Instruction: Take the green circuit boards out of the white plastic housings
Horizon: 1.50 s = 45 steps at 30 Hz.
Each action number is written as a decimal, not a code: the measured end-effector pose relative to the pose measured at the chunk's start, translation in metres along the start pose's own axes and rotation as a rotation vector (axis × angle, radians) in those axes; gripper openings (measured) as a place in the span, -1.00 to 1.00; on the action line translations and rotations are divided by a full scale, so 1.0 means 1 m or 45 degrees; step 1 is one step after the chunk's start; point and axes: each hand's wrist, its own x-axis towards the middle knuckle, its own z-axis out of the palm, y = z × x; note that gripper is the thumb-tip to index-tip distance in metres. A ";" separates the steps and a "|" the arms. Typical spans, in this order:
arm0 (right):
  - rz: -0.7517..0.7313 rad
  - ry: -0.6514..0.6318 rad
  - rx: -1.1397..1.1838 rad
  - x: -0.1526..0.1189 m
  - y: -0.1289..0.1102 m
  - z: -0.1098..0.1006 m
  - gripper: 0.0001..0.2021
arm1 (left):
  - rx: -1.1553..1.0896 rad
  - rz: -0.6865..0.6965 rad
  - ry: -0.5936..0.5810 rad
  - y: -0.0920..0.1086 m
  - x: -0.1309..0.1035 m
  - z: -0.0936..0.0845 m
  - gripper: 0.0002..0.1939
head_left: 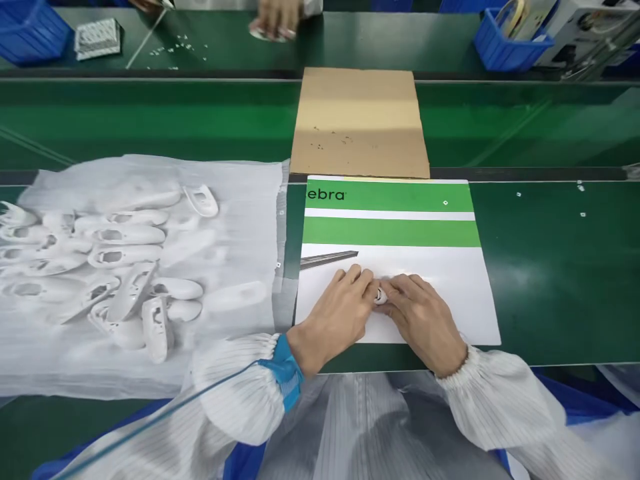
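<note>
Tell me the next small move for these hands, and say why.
Probably have the left hand steady the small white piece while the right hand presses it gently. The fingers of both hands meet at it over the green-and-white sheet, and the thin metal tool lies on that sheet, in neither hand. The fingers hide most of the piece.

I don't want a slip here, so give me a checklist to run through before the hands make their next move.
1. White part steadied: ok, between the fingers of the left hand and right hand.
2. Blue wrist strap on: ok, at the left wrist.
3. Strap's cord grounded: cannot tell, it runs out of view.
4. Tweezers untouched: ok, neither hand holds them.
5. Printed sheet free of loose bits: not ok, a small white bit lies on its green band.
</note>
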 end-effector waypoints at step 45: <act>0.647 0.115 0.826 -0.026 -0.001 -0.016 -0.69 | -0.845 -0.514 0.409 0.016 -0.025 -0.020 -0.80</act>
